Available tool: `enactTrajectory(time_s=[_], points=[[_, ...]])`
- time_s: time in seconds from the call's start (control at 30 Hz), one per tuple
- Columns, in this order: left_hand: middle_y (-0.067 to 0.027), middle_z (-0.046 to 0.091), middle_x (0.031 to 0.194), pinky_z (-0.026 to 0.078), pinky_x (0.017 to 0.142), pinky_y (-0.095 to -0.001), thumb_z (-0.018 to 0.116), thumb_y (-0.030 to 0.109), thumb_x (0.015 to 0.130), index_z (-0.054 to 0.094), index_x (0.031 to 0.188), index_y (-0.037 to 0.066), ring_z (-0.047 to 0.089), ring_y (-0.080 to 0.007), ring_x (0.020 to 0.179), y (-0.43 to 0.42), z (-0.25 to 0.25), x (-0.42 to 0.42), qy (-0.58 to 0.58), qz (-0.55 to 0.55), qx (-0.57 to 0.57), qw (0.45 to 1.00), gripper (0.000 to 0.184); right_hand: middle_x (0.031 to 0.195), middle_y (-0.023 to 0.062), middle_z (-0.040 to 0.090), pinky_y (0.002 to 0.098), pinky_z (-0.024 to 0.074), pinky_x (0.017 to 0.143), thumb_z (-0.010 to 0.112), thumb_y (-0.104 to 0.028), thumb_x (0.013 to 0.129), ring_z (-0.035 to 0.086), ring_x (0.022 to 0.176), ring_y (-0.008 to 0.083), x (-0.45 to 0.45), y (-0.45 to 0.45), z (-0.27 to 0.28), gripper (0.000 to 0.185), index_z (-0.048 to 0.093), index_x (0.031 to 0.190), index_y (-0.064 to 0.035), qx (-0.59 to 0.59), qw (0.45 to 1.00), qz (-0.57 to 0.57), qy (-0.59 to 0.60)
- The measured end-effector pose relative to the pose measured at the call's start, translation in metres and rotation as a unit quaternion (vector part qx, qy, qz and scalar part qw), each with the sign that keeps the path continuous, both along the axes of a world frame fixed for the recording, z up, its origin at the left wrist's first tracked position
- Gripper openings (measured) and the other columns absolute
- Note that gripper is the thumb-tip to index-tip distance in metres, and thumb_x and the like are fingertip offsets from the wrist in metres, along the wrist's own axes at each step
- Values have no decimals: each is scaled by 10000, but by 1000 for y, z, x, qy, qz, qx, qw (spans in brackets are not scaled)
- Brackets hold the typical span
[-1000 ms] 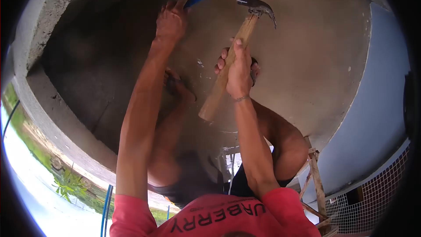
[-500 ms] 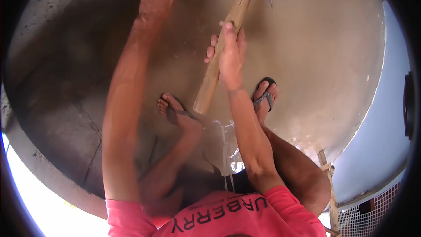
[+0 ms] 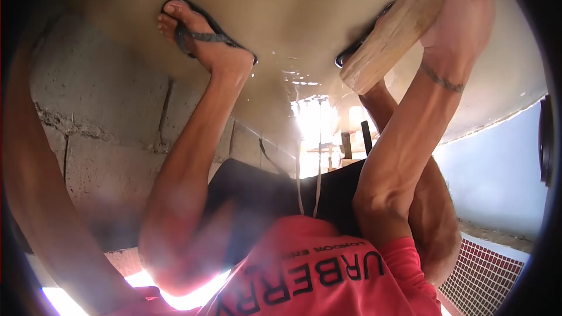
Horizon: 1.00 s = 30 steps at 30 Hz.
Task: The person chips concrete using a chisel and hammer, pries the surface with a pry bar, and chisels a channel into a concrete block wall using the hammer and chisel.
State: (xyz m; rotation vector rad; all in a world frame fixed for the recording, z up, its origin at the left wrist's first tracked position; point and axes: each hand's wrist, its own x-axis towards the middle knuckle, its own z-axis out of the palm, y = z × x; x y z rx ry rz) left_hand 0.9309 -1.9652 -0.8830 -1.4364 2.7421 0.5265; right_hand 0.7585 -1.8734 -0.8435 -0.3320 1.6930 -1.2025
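My right hand (image 3: 459,17) is at the upper right with its fingers wrapped round the wooden handle of a hammer (image 3: 395,35). The handle slants down to the left, and its butt end hangs in front of my right foot. The hammer's head lies beyond the top of the view. Along the left edge runs my left forearm (image 3: 44,164), but the hand itself is out of frame.
My left foot (image 3: 199,32), in a dark flip-flop, rests on a wet brown surface (image 3: 281,0). A grey block wall (image 3: 111,158) with cracks is at left. White mesh (image 3: 486,269) stands at lower right, beside a pale blue surface (image 3: 497,169).
The view has shifted, so the hammer now appears higher and farther right, its head out of frame. My left hand, earlier at the top beside something blue, has left the view.
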Motion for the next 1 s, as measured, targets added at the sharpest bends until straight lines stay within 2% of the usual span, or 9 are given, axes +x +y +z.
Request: enactTrajectory(time_s=[0.23,0.37,0.47,0.53,0.67,0.83,0.87,0.93,1.0], points=[[-183,650,1016,544,779,-454,490,325,1020,544,1275,109,655,-394,909,41,3,-4,-14,-5,29,999,338,682,9,512,260,417,420,521,-453,1001,489,455,106,6,-37,23,424,530,1128,-49,38,999,-21,0],[-172,658,982,549,760,-447,491,323,1020,555,1272,123,661,-390,879,46,-3,-9,-18,-30,34,999,328,674,17,525,251,418,401,553,-404,1006,502,449,113,-7,-45,17,356,517,1091,-59,-24,999,27,-26],[-163,664,957,553,746,-442,492,322,1020,563,1270,134,666,-386,856,33,-7,-10,-27,-63,24,997,320,689,152,562,395,471,503,576,-308,962,571,510,262,6,-46,7,363,427,1053,10,-93,995,22,-18],[-157,668,940,556,736,-439,493,321,1020,568,1268,141,669,-384,841,4,-11,-7,-43,-89,3,995,316,712,248,576,503,471,656,571,-253,941,583,639,429,33,-52,30,384,424,1128,48,-54,998,-20,4],[-145,676,906,561,718,-432,494,319,1020,579,1266,156,676,-380,811,-88,-26,1,-98,-145,-71,982,307,764,315,612,563,460,719,559,-253,950,619,763,526,61,-59,53,358,421,1154,7,-26,984,-37,-173],[-131,686,863,568,694,-424,496,317,1020,592,1262,174,684,-375,774,-201,-30,7,-174,-180,-184,950,297,764,311,628,566,459,649,542,-341,982,607,738,540,72,-58,35,394,441,1154,-1,-33,995,-28,-92],[-128,688,855,569,689,-422,496,316,1020,595,1261,177,685,-373,766,-218,-29,8,-189,-177,-204,944,296,701,252,618,531,475,622,532,-393,993,625,669,483,77,-58,23,430,452,1133,5,-37,992,-59,-102],[-122,692,837,572,680,-419,497,315,1020,600,1260,184,688,-371,751,-227,-24,-1,-211,-166,-230,935,293,630,46,569,319,479,441,532,-414,1009,577,491,165,63,-58,16,408,473,1110,-22,-53,980,-103,-159],[-137,688,909,569,694,-461,522,308,1005,606,1246,199,695,-368,824,-207,-23,-12,-150,-127,-206,959,278,686,33,530,275,441,398,510,-428,1018,513,463,118,57,-64,10,405,443,1134,-46,-96,964,-177,-173]])
